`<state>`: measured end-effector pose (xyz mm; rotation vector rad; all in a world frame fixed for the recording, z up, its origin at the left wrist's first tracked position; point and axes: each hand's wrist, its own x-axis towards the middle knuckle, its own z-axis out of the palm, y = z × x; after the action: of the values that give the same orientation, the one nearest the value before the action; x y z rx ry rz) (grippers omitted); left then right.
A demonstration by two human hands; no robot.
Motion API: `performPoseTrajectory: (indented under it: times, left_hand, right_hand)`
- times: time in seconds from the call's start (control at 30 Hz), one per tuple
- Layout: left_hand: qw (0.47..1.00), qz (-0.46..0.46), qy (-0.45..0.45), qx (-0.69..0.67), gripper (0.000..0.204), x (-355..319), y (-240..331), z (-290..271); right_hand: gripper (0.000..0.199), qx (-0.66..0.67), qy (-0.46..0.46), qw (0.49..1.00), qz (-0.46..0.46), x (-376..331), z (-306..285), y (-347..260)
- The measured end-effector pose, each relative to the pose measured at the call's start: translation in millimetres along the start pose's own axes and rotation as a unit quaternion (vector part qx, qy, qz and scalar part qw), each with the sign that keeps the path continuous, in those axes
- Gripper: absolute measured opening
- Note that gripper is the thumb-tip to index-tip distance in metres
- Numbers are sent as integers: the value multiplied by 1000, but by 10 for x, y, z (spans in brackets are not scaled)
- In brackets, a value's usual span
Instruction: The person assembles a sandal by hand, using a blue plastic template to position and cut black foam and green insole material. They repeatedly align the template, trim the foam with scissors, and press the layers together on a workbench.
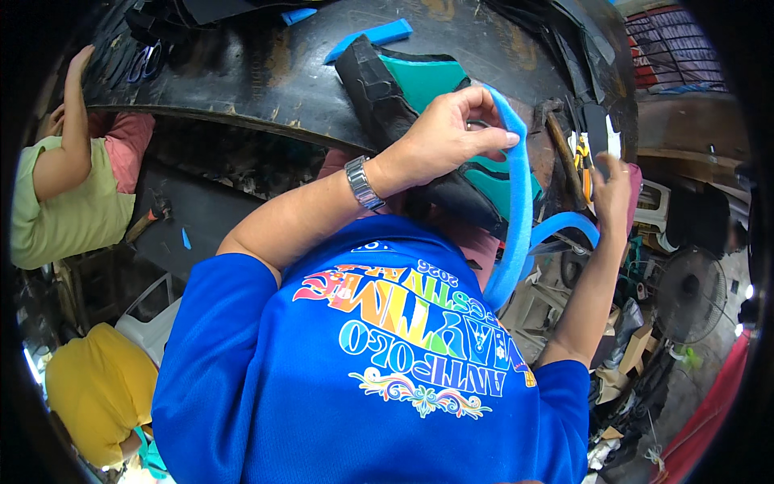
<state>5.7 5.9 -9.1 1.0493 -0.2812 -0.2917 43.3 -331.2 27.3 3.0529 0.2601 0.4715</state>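
My left hand [463,135], with a metal watch on its wrist, pinches a long blue foam strip [518,189] between thumb and fingers. The strip hangs down in front of my shirt and curves back up toward my right forearm. My right hand [613,194] is bent at an orange-handled tool [588,184] by the table's right side; the tool's working end is not clear. Under and beyond my left hand lies a bulky black piece with green panels [423,74], partly hidden by my hand and arm.
A dark worktable [234,77] stretches across the top, carrying blue foam offcuts [379,36], scissors [145,63] and a wooden-handled hammer [564,153]. Another person [76,173] sits at the left. A standing fan [692,292] and cluttered scraps are at the right.
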Motion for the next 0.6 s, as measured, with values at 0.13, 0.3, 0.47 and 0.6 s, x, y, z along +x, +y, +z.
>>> performPoseTrajectory:
  times: [0.13,0.3,0.47,0.6]
  left_hand:
    - [995,57,-16,78,26,117,88,88]
    - [893,203,-79,393,21,248,344,-64]
    - [711,302,-85,629,28,695,627,-488]
    - [632,114,-158,750,26,1175,473,-386]
  right_hand:
    - [59,676,-91,728,68,-247,-644,-1127]
    - [58,553,-214,791,148,-470,-710,-970]
    - [50,191,-56,979,38,-195,-1138,835]
    - [40,-52,161,973,158,70,-2038,1086]
